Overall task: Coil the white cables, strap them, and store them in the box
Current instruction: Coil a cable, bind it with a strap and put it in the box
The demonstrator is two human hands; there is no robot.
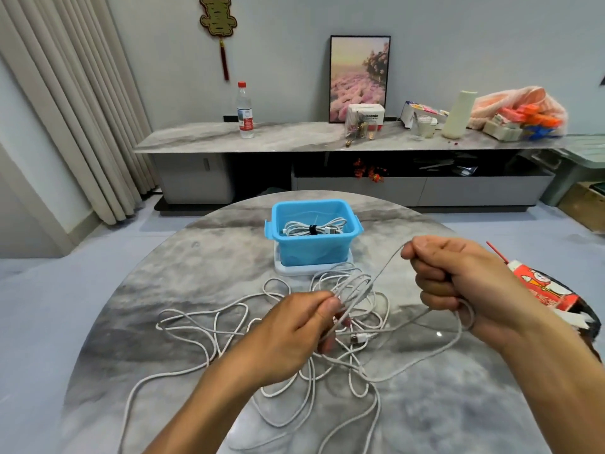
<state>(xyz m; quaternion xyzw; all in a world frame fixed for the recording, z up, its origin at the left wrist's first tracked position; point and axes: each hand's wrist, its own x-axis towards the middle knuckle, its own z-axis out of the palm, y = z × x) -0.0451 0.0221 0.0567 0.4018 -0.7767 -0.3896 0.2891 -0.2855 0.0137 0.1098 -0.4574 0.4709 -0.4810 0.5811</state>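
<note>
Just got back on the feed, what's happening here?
A person is coiling a white cable over the round table. The left hand pinches the gathered loops; the right hand pulls a strand taut in its grip. More loose cables sprawl on the table. One strapped coil already lies in the blue box.

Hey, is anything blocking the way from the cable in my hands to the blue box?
Nothing visible does. The blue plastic box stands open, lidless, beyond both hands, holding one strapped white cable coil. Between lie only loose white cables on the round marble table.
</note>
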